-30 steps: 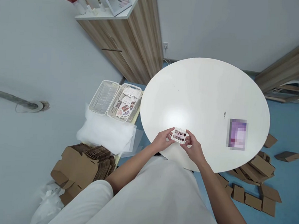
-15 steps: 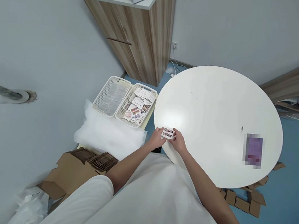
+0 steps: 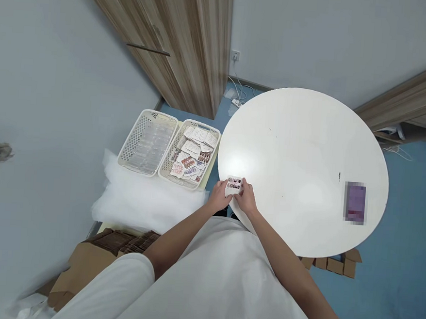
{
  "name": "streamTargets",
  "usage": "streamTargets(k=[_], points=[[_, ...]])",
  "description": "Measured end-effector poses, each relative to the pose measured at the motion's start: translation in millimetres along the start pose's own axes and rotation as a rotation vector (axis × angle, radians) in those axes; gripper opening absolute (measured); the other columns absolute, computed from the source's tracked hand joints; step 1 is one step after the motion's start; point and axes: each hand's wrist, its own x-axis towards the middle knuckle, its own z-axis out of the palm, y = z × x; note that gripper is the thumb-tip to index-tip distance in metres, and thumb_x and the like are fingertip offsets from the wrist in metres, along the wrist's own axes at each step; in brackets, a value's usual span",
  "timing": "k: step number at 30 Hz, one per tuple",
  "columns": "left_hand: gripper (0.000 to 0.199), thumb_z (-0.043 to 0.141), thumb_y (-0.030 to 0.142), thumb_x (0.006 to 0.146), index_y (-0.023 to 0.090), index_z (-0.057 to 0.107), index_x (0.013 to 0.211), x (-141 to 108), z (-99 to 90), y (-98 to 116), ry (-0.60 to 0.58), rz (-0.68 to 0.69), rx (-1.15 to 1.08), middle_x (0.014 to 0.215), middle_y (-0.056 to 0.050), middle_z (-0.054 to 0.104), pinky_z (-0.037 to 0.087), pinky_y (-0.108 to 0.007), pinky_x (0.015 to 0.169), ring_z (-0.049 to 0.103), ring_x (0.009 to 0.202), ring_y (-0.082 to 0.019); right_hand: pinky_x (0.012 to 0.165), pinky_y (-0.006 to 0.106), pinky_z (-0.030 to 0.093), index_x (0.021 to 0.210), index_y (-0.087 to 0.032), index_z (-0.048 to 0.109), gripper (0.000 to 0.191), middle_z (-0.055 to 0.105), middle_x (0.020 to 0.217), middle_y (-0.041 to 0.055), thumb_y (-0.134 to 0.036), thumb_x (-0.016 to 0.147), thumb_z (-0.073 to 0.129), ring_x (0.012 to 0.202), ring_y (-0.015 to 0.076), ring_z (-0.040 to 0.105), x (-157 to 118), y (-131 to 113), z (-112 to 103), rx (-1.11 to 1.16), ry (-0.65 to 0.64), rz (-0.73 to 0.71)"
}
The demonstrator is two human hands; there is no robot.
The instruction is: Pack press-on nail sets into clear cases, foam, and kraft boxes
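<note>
A small white card of press-on nails (image 3: 234,183), with two rows of dark and pinkish nails, is held at the near left edge of the round white table (image 3: 309,137). My left hand (image 3: 219,195) grips its left side, fingers closed on it. On the opposite side, my right hand (image 3: 246,197) pinches the card's right edge. To the left, a white basket (image 3: 164,168) holds several similar nail cards (image 3: 193,153), some with printed white backs up. Beside it stands another white basket (image 3: 124,146) with clear plastic cases (image 3: 150,145).
White foam wrap (image 3: 140,198) lies in front of the baskets. An open cardboard box (image 3: 82,262) with brown folded pieces sits at lower left. A blurred purple item (image 3: 356,203) rests on the table's right. A wooden cabinet (image 3: 184,45) stands behind; small cartons (image 3: 335,265) are under the table.
The card has turned to lie squarer between my hands, with more of its white lower part showing. My right fingers have shifted along its edge. The camera view has shifted slightly.
</note>
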Motion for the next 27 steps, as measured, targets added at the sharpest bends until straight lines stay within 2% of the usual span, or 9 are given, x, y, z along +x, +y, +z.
streamTargets(k=[6,12,20,27], points=[[0.064,0.051,0.026,0.075,0.018,0.026,0.133,-3.7,1.9,-5.8,-0.040,0.000,-0.101,0.132,-0.012,0.036,0.033,-0.036,0.097,0.040,0.118,-0.024,0.085,0.035,0.043,0.131,-0.023,0.028,0.074,0.046,0.117,0.0081,-0.031,0.065,0.060,0.098,0.0199,0.049,-23.1,3.5,1.5,0.299,0.048,0.144],[0.072,0.055,0.020,0.069,0.016,0.025,0.134,0.6,1.4,-6.9,-0.086,0.050,-0.122,0.138,-0.011,0.032,0.026,-0.038,0.103,0.030,0.126,-0.025,0.098,0.038,0.034,0.129,-0.027,0.031,0.073,0.040,0.129,0.0062,-0.026,0.063,0.060,0.114,0.0200,0.043,-23.0,-7.4,7.8,0.523,0.019,0.179],[0.075,0.054,0.015,0.066,0.015,0.024,0.135,29.1,-22.6,6.1,-0.086,0.026,-0.095,0.134,-0.011,0.038,0.028,-0.038,0.101,0.028,0.126,-0.026,0.102,0.038,0.030,0.130,-0.025,0.029,0.073,0.036,0.134,0.0069,-0.023,0.063,0.059,0.120,0.0193,0.039,0.0,-22.5,2.9,0.628,0.000,0.190],[0.073,0.053,0.015,0.065,0.016,0.027,0.133,35.6,-24.4,7.0,-0.056,0.027,-0.086,0.131,-0.010,0.041,0.028,-0.037,0.101,0.032,0.124,-0.025,0.101,0.041,0.030,0.129,-0.028,0.032,0.071,0.038,0.134,0.0056,-0.025,0.063,0.060,0.119,0.0202,0.040,5.7,-19.8,5.9,0.632,0.014,0.175]])
